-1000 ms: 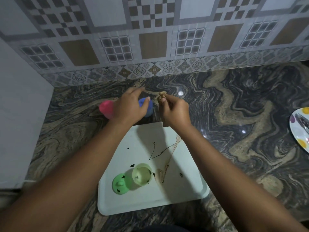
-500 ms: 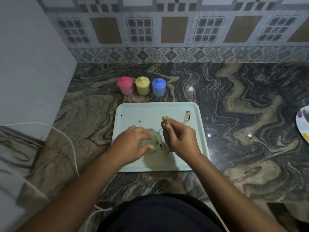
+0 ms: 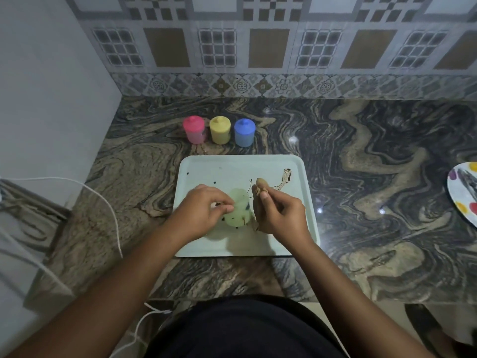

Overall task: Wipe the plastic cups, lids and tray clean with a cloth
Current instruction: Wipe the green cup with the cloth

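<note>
Now, with your left grip [image 3: 204, 211] holding the cup [image 3: 238, 213] and right grip [image 3: 280, 214] pinching the cloth [image 3: 259, 184], rub its specks [image 3: 246, 205] firmly.

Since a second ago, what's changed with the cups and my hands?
The left hand left the blue cup, came back to the tray and took hold of the green cup; the right hand followed, gripping the cloth. Blue cup stayed; tray still stained.

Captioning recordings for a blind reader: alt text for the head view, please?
The left hand holds a speckled pale green cup over a stained white tray while the right hand pinches a brown cloth beside it. A pink cup, a yellow cup and a blue cup, all lidded, stand in a row behind the tray.
</note>
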The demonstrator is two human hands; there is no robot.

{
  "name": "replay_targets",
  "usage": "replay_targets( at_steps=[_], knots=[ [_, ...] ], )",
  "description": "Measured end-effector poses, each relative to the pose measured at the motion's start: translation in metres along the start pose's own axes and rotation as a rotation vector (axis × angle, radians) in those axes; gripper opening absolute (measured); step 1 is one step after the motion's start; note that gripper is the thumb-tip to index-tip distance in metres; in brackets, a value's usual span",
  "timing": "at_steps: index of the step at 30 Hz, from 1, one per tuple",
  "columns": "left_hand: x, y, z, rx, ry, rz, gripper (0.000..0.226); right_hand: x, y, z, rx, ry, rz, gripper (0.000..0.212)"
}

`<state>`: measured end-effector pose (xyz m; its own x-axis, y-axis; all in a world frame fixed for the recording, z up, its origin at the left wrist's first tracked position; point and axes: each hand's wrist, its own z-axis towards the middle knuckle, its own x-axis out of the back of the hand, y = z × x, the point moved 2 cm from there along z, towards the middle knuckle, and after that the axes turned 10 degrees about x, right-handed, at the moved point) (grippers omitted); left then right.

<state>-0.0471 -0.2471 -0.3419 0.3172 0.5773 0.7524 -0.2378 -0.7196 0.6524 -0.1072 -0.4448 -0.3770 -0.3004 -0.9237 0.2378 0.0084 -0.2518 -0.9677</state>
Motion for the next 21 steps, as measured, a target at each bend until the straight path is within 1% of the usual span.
replay_targets(
  at_steps=[2,4,5,8,9,10,11,12,14,17,21],
  knots=[
    [0.025,0.015,0.004,0.071,-0.029,-0.120,0.008,0.003,-0.018,0.004,-0.006,0.022,0.085,0.029],
    [0.047,0.030,0.008,0.080,-0.038,-0.222,0.009,0.003,-0.041,0.005,-0.005,-0.001,0.213,0.029],
    [0.058,0.037,0.011,0.069,-0.017,-0.256,0.011,0.004,-0.054,0.005,0.017,-0.019,0.264,0.030],
    [0.084,0.051,0.017,0.041,0.048,-0.299,0.010,0.007,-0.082,0.004,0.148,-0.061,0.307,0.034],
    [0.089,0.055,0.019,0.024,0.049,-0.310,0.010,0.008,-0.088,0.005,0.190,-0.087,0.317,0.042],
    [0.094,0.059,0.020,0.012,0.055,-0.325,0.010,0.009,-0.092,0.005,0.231,-0.119,0.312,0.057],
    [0.098,0.064,0.021,0.004,0.065,-0.348,0.010,0.009,-0.093,0.005,0.287,-0.140,0.279,0.073],
    [0.102,0.068,0.021,0.000,0.076,-0.383,0.011,0.010,-0.095,0.005,0.356,-0.140,0.218,0.085],
    [0.110,0.077,0.021,-0.013,0.077,-0.451,0.011,0.010,-0.102,0.005,0.475,-0.083,0.104,0.095],
    [0.118,0.087,0.022,-0.020,0.022,-0.523,0.014,0.009,-0.111,0.005,0.534,0.014,0.093,0.094],
    [0.118,0.094,0.024,-0.005,-0.004,-0.641,0.015,0.004,-0.112,0.008,0.555,0.101,0.148,0.083]
  ],
)
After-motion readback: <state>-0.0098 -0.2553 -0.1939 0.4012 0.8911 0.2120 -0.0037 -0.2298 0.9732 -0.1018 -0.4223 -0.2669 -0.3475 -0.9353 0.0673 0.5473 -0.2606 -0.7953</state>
